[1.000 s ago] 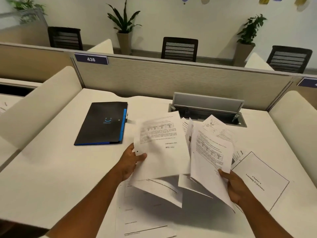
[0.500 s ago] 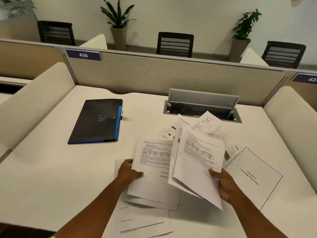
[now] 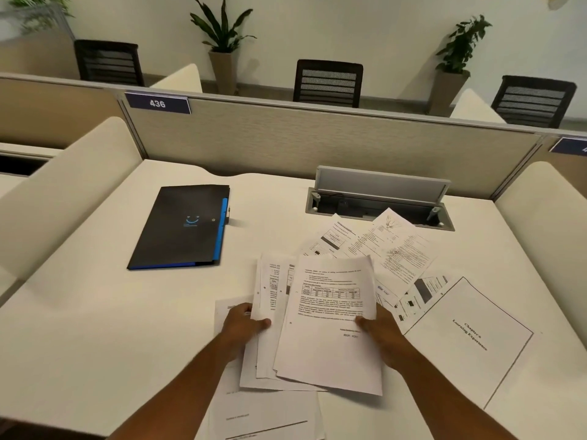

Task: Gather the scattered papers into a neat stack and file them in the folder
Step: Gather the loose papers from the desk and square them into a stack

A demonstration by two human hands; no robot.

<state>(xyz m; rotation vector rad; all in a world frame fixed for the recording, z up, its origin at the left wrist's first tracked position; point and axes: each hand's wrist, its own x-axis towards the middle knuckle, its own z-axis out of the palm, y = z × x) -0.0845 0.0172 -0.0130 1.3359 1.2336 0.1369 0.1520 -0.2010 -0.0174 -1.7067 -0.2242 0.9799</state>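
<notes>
On the white desk, left hand and right hand each pinch the gathered papers, while the black folder lies ahead-left, nearer the left hand, long axis running away.

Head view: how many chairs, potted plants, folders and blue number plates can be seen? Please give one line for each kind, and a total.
Black chairs: 3
Potted plants: 2 (a third plant, far left, shows no pot)
Black folder: 1
Blue number plates: 2 (one cut off at the right edge)
Total: 8
</notes>
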